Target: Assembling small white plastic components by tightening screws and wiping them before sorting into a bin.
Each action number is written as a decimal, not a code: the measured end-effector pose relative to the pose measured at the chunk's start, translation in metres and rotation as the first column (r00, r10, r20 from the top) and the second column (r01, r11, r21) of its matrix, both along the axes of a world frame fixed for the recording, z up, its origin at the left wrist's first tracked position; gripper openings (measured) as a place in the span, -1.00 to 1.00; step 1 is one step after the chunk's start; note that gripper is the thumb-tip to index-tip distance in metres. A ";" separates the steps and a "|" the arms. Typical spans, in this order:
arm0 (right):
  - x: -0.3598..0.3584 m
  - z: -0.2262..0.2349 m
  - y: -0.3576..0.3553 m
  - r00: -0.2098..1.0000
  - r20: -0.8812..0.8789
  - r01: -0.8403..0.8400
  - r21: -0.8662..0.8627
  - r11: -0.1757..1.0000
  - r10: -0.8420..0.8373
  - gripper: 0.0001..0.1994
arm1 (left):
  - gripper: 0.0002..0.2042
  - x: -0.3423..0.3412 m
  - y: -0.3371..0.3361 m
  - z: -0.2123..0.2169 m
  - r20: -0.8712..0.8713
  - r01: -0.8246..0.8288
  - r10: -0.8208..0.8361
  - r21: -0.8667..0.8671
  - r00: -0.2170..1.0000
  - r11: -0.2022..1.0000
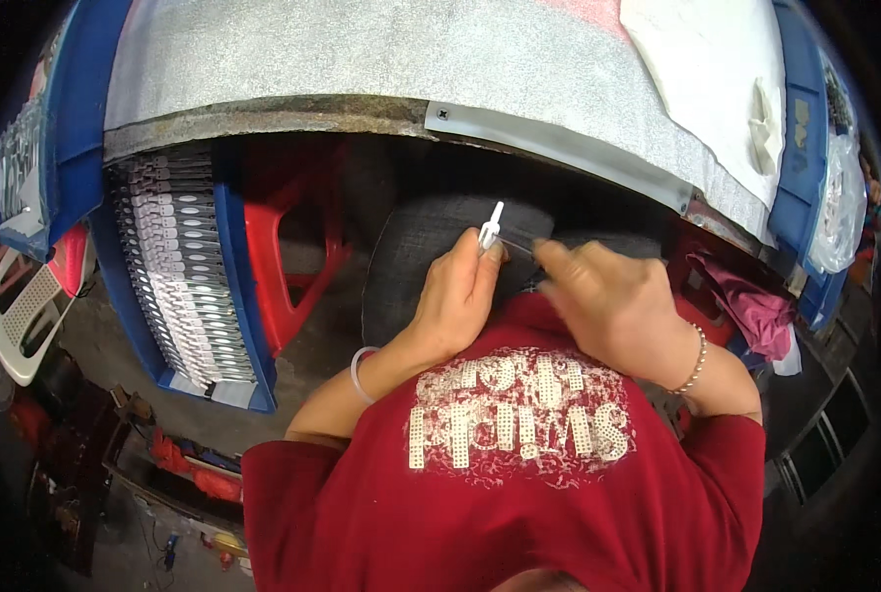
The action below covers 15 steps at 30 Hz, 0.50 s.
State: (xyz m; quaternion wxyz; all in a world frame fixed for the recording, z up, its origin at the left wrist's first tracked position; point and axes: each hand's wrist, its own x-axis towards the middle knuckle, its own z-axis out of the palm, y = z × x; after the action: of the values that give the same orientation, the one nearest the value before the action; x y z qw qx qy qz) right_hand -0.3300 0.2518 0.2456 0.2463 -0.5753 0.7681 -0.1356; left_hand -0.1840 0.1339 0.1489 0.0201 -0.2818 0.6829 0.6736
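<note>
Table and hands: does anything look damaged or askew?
Yes. The table has a rough, stained front edge left of the grey metal strip, so it looks worn. The white sheet at right is flat except for a crumpled patch. The white plastic piece in the left hand is too small to judge.

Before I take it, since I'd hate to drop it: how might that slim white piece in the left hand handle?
The slim white piece is probably stiff: it juts straight out of the left hand without drooping. It is likely light, being small beside the hand. Its narrow tip may be awkward to pinch.
</note>
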 end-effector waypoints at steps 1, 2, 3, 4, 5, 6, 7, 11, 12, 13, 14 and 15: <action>0.004 -0.007 0.004 0.969 -0.194 -0.160 -0.007 0.987 0.156 -0.62 | -0.81 0.000 0.001 -0.002 -0.001 0.002 -0.002 0.001 1.000 1.000; 0.005 -0.011 0.004 0.969 -0.195 -0.158 -0.006 0.987 0.153 -0.62 | -0.82 -0.001 0.001 -0.006 -0.004 0.011 -0.011 -0.010 1.000 1.000; 0.006 -0.015 0.002 0.963 -0.207 -0.174 0.014 0.985 0.173 -0.61 | -0.82 -0.002 0.001 -0.009 -0.007 0.022 -0.022 -0.021 1.000 1.000; 0.008 -0.018 0.001 0.956 -0.220 -0.190 0.034 0.981 0.193 -0.60 | -0.82 -0.002 0.001 -0.013 0.004 0.023 -0.023 -0.071 1.000 0.997; 0.010 -0.021 -0.001 0.985 -0.129 -0.112 0.037 0.993 0.116 -0.64 | -0.83 0.000 0.002 -0.016 0.013 0.024 -0.023 -0.121 1.000 0.992; 0.010 -0.027 0.001 0.984 -0.144 -0.099 0.036 0.994 0.103 -0.64 | -0.83 -0.001 0.002 -0.019 0.010 0.018 -0.017 -0.144 1.000 0.989; 0.008 -0.038 0.004 0.983 0.137 0.129 -0.007 0.992 -0.126 -0.68 | -0.83 -0.001 0.004 -0.024 -0.004 0.022 -0.023 -0.154 1.000 0.988; 0.001 -0.028 -0.009 0.866 0.376 0.303 0.126 0.945 -0.328 -0.74 | -0.86 -0.003 0.004 -0.028 -0.013 0.067 -0.074 -0.307 0.997 0.949; 0.007 -0.016 -0.012 0.989 0.117 0.071 0.121 0.990 -0.085 -0.68 | -0.87 0.000 0.006 -0.025 -0.045 0.027 -0.038 -0.229 0.998 0.973; 0.014 -0.015 -0.010 0.993 -0.084 -0.076 0.056 0.996 0.081 -0.58 | -0.88 -0.001 0.006 -0.024 -0.071 -0.011 0.001 -0.146 0.997 0.989; 0.012 -0.015 -0.012 0.993 -0.085 -0.072 0.057 0.996 0.077 -0.58 | -0.89 -0.004 0.004 -0.024 -0.058 -0.031 0.026 -0.087 0.998 0.996; 0.012 -0.011 -0.014 0.961 -0.202 -0.175 0.092 0.980 0.190 -0.56 | -0.89 -0.003 0.003 -0.022 -0.051 -0.032 0.028 -0.080 0.998 0.996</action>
State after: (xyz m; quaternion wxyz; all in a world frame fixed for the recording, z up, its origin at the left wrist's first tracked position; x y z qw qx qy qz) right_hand -0.3180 0.2381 0.2347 0.1961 -0.6453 0.7379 -0.0224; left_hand -0.1874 0.1371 0.1273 -0.0186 -0.2760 0.7055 0.6525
